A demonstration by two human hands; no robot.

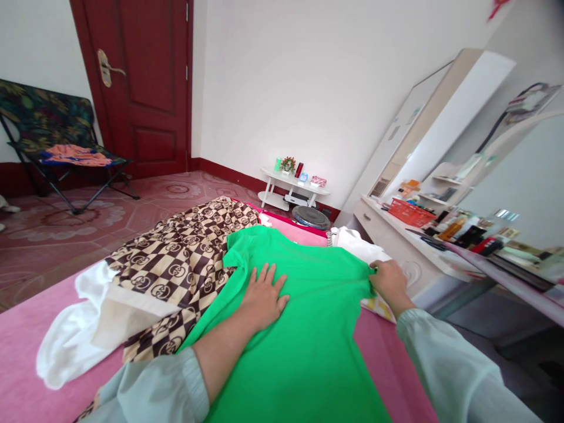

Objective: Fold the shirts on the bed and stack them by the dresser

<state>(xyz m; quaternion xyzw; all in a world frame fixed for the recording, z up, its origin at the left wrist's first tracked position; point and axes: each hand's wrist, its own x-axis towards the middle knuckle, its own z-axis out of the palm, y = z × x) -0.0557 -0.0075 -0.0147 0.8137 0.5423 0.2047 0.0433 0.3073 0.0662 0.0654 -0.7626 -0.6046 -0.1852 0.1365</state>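
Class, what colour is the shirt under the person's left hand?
The shirt is bright green, seen best in the head view.

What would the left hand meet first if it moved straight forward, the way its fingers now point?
The left hand lies on the green shirt, so it would first slide over more of that fabric, then probably the pink cloth beyond.

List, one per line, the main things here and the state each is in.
Green T-shirt, spread out
Left hand, resting on the T-shirt
Right hand, pinching the T-shirt
Brown-and-tan checkered garment, rumpled
Folding camp chair, unfolded
Orange garment, crumpled
Door, apparently shut
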